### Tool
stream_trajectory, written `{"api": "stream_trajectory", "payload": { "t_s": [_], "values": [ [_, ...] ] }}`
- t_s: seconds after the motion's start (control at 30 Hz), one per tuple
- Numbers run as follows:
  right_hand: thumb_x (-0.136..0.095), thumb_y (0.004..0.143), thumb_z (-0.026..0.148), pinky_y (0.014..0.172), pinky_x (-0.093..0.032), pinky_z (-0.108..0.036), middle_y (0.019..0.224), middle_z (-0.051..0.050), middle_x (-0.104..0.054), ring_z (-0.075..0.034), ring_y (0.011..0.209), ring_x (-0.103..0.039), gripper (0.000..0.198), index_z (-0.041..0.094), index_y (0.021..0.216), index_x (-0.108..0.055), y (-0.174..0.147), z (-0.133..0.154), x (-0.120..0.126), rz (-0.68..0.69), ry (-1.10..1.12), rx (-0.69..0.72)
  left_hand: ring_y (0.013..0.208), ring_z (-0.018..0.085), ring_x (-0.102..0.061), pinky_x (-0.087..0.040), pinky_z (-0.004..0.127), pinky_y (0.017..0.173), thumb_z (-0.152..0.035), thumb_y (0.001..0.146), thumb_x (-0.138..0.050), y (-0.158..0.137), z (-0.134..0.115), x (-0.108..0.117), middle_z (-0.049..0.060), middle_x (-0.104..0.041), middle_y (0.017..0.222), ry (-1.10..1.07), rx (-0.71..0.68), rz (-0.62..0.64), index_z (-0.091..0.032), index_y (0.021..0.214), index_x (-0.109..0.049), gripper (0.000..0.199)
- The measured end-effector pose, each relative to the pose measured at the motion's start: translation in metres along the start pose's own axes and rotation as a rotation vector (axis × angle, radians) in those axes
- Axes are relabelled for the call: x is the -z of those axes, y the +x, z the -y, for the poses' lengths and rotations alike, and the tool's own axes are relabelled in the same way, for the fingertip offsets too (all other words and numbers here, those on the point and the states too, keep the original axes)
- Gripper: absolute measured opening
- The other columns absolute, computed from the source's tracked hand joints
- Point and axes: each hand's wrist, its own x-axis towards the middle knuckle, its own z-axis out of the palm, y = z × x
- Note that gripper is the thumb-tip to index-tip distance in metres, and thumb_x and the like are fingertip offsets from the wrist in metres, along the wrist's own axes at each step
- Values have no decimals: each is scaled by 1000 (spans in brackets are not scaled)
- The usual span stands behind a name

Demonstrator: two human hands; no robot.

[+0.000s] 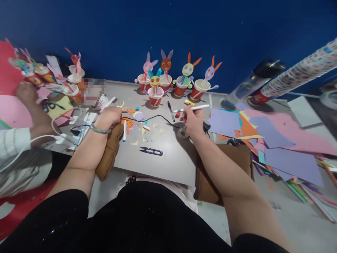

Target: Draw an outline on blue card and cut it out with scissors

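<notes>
My right hand (193, 121) grips a white marker (198, 108) above the table, its narrow end pointing left. A roll of clear tape (182, 133) lies just below that hand, beside a black cable (160, 116). My left hand (112, 117) is closed, resting by a brown cushion (112, 151); its fingers are mostly hidden. Another white pen-like stick (108, 104) shows right behind it, and I cannot tell whether the hand touches it. Between my hands lie a blue-tipped marker (124, 131), paper scraps (144, 135), a black pen (170, 109) and dark thread snips (151, 151).
Several red paper cups (155, 98) with rabbit-faced spoons stand along the blue wall (168, 28). Coloured paper sheets (289, 165), a bottle (247, 82) and a long stack of cups (297, 73) are at right. Another person's arm (39, 116) and a power strip (67, 139) are at left.
</notes>
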Motion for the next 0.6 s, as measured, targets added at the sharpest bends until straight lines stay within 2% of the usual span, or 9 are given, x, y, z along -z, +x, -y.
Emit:
{"api": "stream_trajectory", "payload": {
  "t_s": [0.07,0.13,0.2,0.23,0.3,0.33,0.43,0.5,0.6],
  "values": [
    [-73,83,36,38,-37,-19,45,9,-51,-6,36,-43,30,22,70,-50,-6,-3,-1,57,-35,13,98,38,-69,-53,43,81,-12,64,-70,-8,4,2,21,-73,102,-40,45,-110,-13,102,-73,38],
    [-73,82,35,37,-36,-19,45,9,-52,-6,35,-43,27,23,75,-51,-10,-5,-4,105,-48,-5,102,35,-68,-52,42,87,-14,72,-65,-16,6,4,19,-73,104,-137,67,-293,-14,112,-69,41],
    [-74,82,35,36,-35,-19,46,10,-52,-7,35,-44,26,23,78,-51,-14,-6,-6,152,-35,-36,99,29,-67,-51,40,91,-14,78,-59,-25,2,3,15,-72,101,-285,5,-468,-14,118,-66,41],
    [-74,81,36,36,-36,-19,46,10,-52,-7,36,-44,26,23,79,-51,-15,-5,-7,176,-21,-49,94,26,-67,-51,39,90,-16,80,-57,-29,-2,2,12,-71,102,-375,-66,-514,-14,122,-64,42],
    [-75,81,38,38,-38,-20,47,10,-53,-7,36,-44,29,23,80,-50,-17,-2,-7,222,21,-65,83,19,-66,-53,34,85,-21,81,-57,-38,-16,-2,9,-69,103,-587,-247,-525,-15,128,-58,47],
    [-75,81,40,38,-39,-20,47,9,-54,-7,36,-44,30,23,79,-50,-17,0,-7,245,44,-72,79,17,-65,-53,32,80,-23,81,-58,-42,-25,-5,7,-68,103,-706,-341,-482,-15,130,-56,49],
    [-74,82,45,38,-39,-20,51,7,-57,-6,36,-43,33,22,78,-51,-18,10,-4,294,103,-88,81,14,-66,-54,28,79,-24,78,-62,-53,-56,-15,4,-68,93,-938,-537,-441,-14,130,-53,53],
    [-74,82,49,38,-39,-21,52,7,-57,-6,36,-42,36,21,77,-51,-18,16,-2,317,124,-86,81,14,-66,-53,28,80,-23,77,-64,-59,-74,-20,2,-69,89,-993,-602,-454,-15,126,-54,50],
    [-77,78,56,38,-39,-20,51,7,-56,-5,36,-42,44,21,75,-52,-19,22,0,352,132,-69,82,13,-66,-52,28,81,-19,77,-65,-68,-94,-24,2,-70,88,-1030,-627,-463,-16,125,-55,50]
  ]
}}
